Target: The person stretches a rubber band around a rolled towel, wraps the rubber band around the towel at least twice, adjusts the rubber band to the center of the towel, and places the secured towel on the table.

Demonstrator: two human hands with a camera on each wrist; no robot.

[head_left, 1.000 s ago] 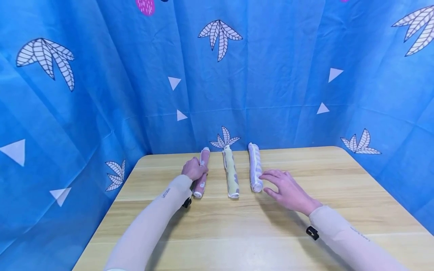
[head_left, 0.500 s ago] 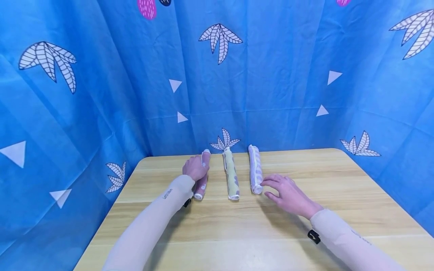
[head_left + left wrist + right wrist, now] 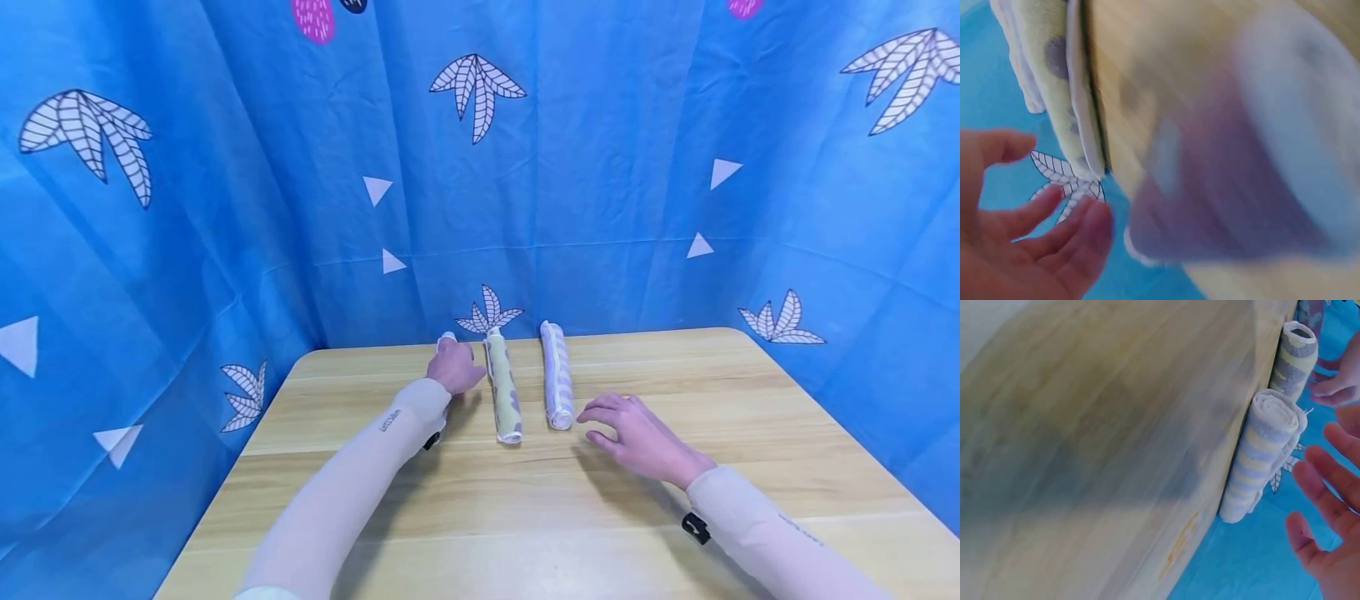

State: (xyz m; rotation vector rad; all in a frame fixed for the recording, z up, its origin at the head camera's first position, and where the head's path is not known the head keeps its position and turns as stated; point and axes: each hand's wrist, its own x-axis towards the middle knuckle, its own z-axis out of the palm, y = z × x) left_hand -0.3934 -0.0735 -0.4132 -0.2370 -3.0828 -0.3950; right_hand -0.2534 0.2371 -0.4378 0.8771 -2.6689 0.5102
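Three rolled towels lie side by side on the table. The left one, pink [image 3: 1210, 194], is mostly hidden behind my left hand [image 3: 455, 367] in the head view and blurred in the left wrist view. In the middle lies a yellow-green towel [image 3: 504, 387] with grey-purple patches. A lilac striped towel [image 3: 557, 379] is the rightmost. My left hand hovers between the pink and yellow-green rolls, fingers spread and holding nothing. Just right of the lilac roll's near end, my right hand [image 3: 633, 437] is held with loosely bent fingers, apart from the roll and gripping nothing.
The wooden table [image 3: 525, 517] has its far edge against a blue curtain [image 3: 615, 167] printed with leaves and triangles. The curtain also hangs along both sides. The far ends of the rolls lie close to that edge.
My left hand has let go of the pink towel and moved right, toward the yellow-green one. My right hand stays almost still, now slightly apart from the lilac roll.
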